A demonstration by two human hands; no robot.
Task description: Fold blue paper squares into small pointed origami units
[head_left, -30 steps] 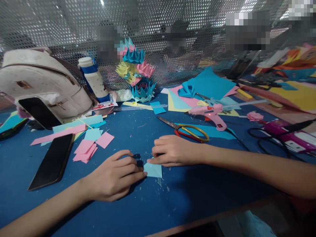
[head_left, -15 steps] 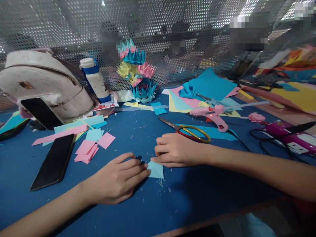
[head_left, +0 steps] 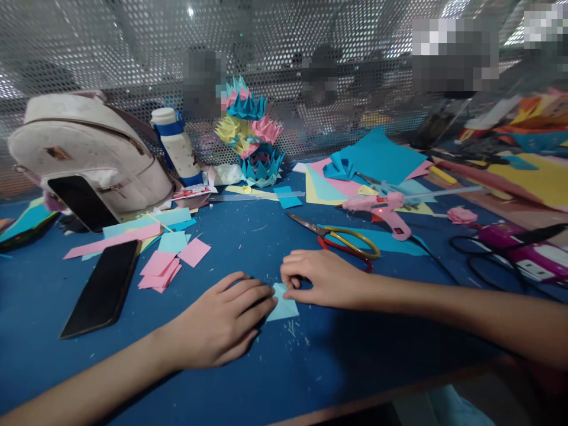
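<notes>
A small light blue square of paper [head_left: 285, 310] lies on the blue table between my hands, with a fold showing near its upper part. My left hand [head_left: 226, 316] rests palm down, its fingers stretched out and their tips on the paper's left edge. My right hand [head_left: 322, 277] has curled fingers, and its thumb tip presses the paper's upper right edge. What lies under those fingers is partly hidden. Scissors [head_left: 331, 234] with yellow and red handles lie just beyond my right hand. Pink paper squares [head_left: 160, 269] are stacked to the left.
A black phone [head_left: 102, 290] lies at left, near a white backpack [head_left: 84, 148] and a bottle [head_left: 175, 145]. Folded paper flowers [head_left: 252, 127] stand against the perforated metal screen [head_left: 275, 35]. A pink glue gun [head_left: 384, 210] with a cord and coloured sheets [head_left: 381, 154] are at right.
My right hand has drawn its fingers into a tighter curl at the paper's upper edge. The paper is turned slightly, and my left fingers have shifted a little onto it.
</notes>
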